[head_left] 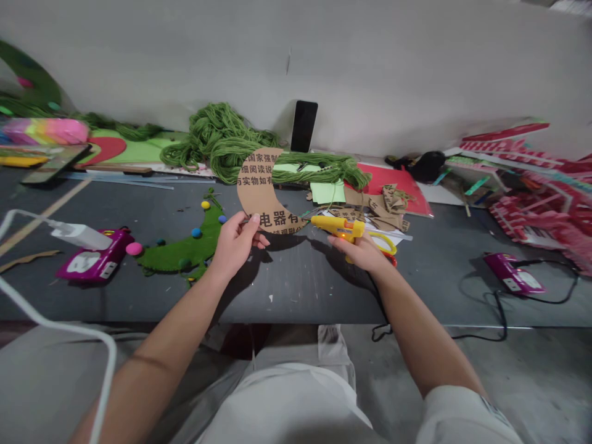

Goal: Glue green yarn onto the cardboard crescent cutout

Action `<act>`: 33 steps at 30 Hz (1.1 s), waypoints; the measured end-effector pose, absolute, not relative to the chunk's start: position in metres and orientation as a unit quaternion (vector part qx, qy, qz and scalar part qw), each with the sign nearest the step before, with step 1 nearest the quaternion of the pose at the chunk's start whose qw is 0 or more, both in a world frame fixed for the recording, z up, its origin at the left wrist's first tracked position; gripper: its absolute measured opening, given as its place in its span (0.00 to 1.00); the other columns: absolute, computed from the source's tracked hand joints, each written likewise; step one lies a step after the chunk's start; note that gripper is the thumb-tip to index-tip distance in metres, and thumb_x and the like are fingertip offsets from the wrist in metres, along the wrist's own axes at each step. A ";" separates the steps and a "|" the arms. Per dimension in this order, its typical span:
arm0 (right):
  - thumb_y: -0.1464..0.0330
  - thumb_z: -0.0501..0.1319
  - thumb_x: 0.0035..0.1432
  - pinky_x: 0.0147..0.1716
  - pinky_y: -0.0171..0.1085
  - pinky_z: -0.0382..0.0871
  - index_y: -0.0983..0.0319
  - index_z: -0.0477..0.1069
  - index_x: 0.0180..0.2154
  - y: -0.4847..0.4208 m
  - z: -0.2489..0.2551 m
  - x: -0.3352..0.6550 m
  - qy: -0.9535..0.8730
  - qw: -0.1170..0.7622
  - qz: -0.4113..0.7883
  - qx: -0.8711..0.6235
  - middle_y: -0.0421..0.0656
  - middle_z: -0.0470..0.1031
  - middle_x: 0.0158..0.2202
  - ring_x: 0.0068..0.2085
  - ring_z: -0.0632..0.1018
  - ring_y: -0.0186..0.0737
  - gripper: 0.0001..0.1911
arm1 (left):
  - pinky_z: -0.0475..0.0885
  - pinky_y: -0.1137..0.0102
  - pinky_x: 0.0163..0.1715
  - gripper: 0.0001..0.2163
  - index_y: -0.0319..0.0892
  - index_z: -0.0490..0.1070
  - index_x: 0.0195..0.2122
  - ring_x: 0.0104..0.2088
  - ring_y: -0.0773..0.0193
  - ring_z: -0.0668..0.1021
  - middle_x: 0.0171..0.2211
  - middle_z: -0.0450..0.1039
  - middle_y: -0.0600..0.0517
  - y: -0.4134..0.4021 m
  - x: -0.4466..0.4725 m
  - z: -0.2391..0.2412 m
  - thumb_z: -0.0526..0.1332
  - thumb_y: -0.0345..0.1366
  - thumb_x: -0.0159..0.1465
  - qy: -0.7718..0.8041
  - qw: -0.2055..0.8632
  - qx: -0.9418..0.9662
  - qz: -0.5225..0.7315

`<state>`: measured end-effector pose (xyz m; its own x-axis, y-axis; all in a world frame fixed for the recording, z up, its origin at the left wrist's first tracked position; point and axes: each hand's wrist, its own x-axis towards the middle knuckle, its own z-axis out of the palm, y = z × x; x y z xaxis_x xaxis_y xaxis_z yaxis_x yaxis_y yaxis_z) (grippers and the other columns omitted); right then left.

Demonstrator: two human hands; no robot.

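Observation:
My left hand point(239, 242) pinches the lower left edge of a brown cardboard crescent point(257, 192) printed with black characters, held up above the table. In my right hand point(358, 248) is a yellow hot glue gun point(338, 227), its nozzle pointing left at the crescent's lower right tip. A small orange light glows on the gun's body. Whether the nozzle touches the cardboard I cannot tell. Left of my left hand lies a green crescent point(192, 250) decorated with coloured pompoms. Yellow-handled scissors point(385, 242) rest partly hidden behind my right hand.
Green yarn point(222, 139) is heaped at the back beside an upright phone point(304, 126). Cardboard scraps point(388, 206) and a red sheet point(402, 188) lie to the right. Purple power strips point(95, 256) with cords sit at both sides. Pink-and-red material point(546, 197) is piled far right.

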<state>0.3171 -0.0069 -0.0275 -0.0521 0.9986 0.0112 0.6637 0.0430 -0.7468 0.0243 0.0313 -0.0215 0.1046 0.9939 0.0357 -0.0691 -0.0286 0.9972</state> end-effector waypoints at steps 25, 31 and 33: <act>0.51 0.58 0.60 0.38 0.41 0.69 0.61 0.77 0.42 -0.007 -0.026 0.316 -0.680 0.257 0.299 -0.618 0.43 0.79 0.34 0.36 0.76 0.44 0.22 | 0.75 0.73 0.22 0.15 0.41 0.67 0.33 0.23 0.66 0.79 0.27 0.71 0.53 0.030 0.025 -0.019 0.64 0.48 0.63 0.452 0.536 0.518 0.490; 0.50 0.58 0.60 0.31 0.37 0.64 0.62 0.76 0.39 -0.008 -0.024 0.315 -0.686 0.250 0.295 -0.617 0.42 0.75 0.28 0.30 0.72 0.40 0.22 | 0.75 0.73 0.22 0.15 0.41 0.67 0.34 0.23 0.66 0.79 0.28 0.71 0.53 0.030 0.024 -0.020 0.64 0.49 0.63 0.453 0.532 0.519 0.493; 0.50 0.58 0.60 0.29 0.37 0.63 0.62 0.76 0.38 -0.009 -0.023 0.314 -0.683 0.246 0.299 -0.619 0.41 0.73 0.27 0.29 0.71 0.39 0.22 | 0.75 0.73 0.22 0.15 0.41 0.67 0.34 0.23 0.67 0.79 0.29 0.72 0.53 0.030 0.024 -0.021 0.64 0.49 0.63 0.455 0.531 0.517 0.494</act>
